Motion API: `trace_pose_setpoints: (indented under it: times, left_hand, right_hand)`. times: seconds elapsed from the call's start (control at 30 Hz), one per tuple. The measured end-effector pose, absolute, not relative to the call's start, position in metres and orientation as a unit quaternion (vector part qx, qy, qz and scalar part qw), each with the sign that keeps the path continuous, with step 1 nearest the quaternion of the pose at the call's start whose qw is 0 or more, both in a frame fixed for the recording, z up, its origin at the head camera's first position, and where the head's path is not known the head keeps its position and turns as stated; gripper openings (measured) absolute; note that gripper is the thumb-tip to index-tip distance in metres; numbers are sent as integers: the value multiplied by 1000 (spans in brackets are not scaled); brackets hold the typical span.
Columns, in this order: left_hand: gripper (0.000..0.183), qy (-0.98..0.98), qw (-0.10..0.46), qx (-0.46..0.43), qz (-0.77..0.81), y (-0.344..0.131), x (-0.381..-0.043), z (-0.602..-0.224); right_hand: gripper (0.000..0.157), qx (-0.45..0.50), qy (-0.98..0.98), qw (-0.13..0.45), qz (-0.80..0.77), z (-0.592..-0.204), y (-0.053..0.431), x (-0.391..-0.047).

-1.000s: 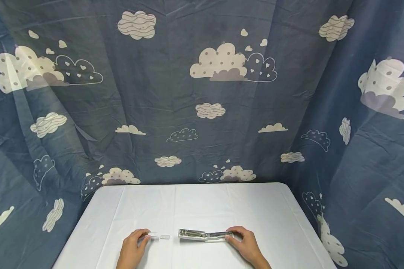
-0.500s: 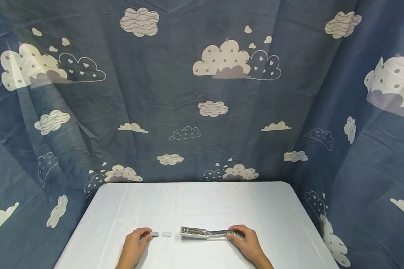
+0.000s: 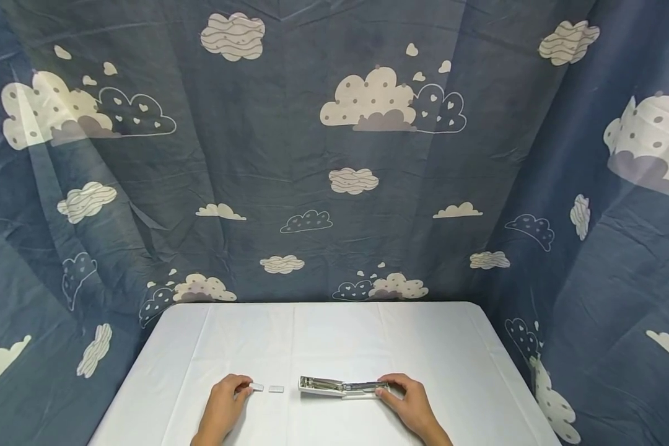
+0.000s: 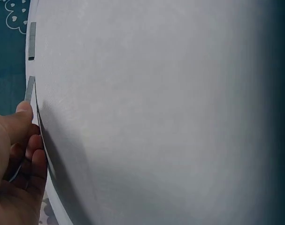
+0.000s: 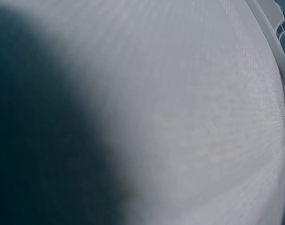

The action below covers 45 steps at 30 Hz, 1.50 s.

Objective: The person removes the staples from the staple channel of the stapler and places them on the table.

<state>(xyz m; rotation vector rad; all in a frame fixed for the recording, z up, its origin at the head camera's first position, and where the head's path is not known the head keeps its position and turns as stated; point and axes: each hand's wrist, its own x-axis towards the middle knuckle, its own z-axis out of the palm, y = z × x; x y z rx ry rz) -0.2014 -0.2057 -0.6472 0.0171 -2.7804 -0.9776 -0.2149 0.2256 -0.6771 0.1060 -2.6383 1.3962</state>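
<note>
My left hand (image 3: 221, 406) pinches a short grey strip of staples (image 3: 257, 387) between thumb and fingertips, near the table's front left. The left wrist view has the same strip jutting past the thumb, with the other fingers curled below. Just to its right lies a second staple strip (image 3: 275, 389), apart from the first. A white stapler (image 3: 322, 387) stands hinged wide, its metal inside facing up, right of the strips. My right hand (image 3: 409, 406) grips its right end between thumb and fingers. Only a slice of the stapler (image 5: 269, 35) enters the right wrist view, and that hand is out of it.
A white cloth covers the table (image 3: 334, 341) under everything. Behind it and along both sides hangs a dark blue curtain (image 3: 290, 148) with a cloud pattern, close to the table's far edge.
The strip in my left hand has tilted, its visible face going from pale to grey to pale again. That hand has risen slightly. My right hand and the stapler keep their pose; the head view shifted a little.
</note>
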Motion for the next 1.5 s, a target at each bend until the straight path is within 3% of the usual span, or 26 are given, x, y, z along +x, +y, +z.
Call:
trace_pose_setpoints:
  times: [0.53,0.93,1.5]
  left_hand:
    - [14,-946,117,-20,-303,-208,-205,-649]
    - [21,-949,81,-4,-305,-208,-204,-645]
    - [24,-944,75,9,-320,-209,-201,-646]
  right_hand:
    - [23,30,-882,75,464,-676,225,-216]
    - [23,44,-887,93,450,-677,225,-216]
    - [25,30,-887,78,454,-676,223,-214]
